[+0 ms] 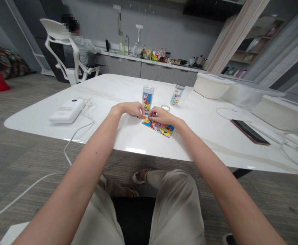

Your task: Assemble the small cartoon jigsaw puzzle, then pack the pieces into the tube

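A colourful cartoon sheet (pixel 161 128), which looks like a sticker sheet, lies on the white table close to its front edge. My left hand (pixel 133 109) pinches at its upper left corner, where a small bit of yellow and blue shows by the fingertips. My right hand (pixel 162 115) rests over the sheet's upper edge, thumb and fingers closed on that same corner. Just behind my hands stands a clear cup (pixel 147 97) with a cartoon picture on its side. A round lid or ring (pixel 165 108) lies beyond my right hand, partly hidden by it.
A second cartoon cup (pixel 176 95) stands farther back. On the left sits a white box-shaped device (pixel 68 110) with a cable. To the right are a dark tablet-like object (pixel 250 132) and lidded bins (pixel 212 85). A person (pixel 81 47) sits at the far counter.
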Demonstrator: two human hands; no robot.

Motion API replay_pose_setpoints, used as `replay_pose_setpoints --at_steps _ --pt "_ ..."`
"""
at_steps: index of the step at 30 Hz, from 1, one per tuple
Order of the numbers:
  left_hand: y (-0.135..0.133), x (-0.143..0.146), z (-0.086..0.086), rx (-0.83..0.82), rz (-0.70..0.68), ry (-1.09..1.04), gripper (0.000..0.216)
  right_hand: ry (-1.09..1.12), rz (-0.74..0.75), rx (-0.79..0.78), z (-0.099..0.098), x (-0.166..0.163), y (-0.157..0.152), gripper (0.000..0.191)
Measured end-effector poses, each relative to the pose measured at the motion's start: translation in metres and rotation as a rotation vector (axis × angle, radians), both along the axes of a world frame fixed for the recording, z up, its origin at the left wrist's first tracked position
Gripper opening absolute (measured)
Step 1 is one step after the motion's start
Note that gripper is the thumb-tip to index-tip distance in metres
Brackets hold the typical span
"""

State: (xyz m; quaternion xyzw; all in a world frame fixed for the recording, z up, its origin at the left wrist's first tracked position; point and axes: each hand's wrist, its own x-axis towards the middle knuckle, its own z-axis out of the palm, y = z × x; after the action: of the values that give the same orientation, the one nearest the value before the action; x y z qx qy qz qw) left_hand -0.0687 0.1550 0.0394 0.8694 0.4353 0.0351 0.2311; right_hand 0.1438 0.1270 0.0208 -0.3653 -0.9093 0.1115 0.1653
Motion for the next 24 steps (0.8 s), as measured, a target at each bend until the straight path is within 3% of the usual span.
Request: replay_pose_setpoints --at_steps 13,24 --pt "-0.01 0.003 0.011 0.072 0.016 -0.125 0.044 0.02 -0.003 -0.043 0.001 0.002 0.0 0.029" --pt "-0.012 -0.016 0.015 -0.03 0.102 0.101 0.055 0.091 -0.033 -0.065 0.004 0.003 0.002 0.02"
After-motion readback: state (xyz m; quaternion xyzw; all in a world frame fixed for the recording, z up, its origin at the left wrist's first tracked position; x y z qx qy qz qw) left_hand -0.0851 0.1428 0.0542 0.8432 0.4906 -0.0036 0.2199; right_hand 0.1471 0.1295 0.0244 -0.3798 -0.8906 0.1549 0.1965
